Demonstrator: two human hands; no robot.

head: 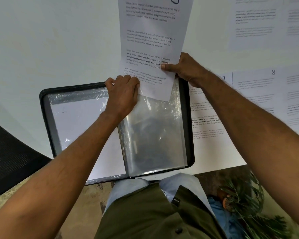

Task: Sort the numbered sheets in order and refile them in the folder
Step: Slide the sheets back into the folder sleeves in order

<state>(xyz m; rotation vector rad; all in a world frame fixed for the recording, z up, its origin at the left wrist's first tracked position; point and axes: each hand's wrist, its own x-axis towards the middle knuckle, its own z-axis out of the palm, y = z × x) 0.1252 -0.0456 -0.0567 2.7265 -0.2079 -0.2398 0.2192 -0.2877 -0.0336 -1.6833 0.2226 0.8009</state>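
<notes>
The right hand (185, 69) pinches the right edge of sheet 3 (150, 40), thumb on the printed face and fingers behind, low on the page. The left hand (123, 94) is closed on the top edge of a clear sleeve (154, 128), gripping the plastic at the sheet's lower left corner. The sheet's bottom edge sits just inside the sleeve's mouth; the rest stands out above the folder (47, 118), over the white table (41, 40). The folder lies open at the table's near edge, a filed sheet (79, 121) in its left-hand sleeve. More printed sheets lie on the table to the right, one marked 8 (255, 94) and another (207, 121) partly under the right forearm, touching the folder's right edge.
</notes>
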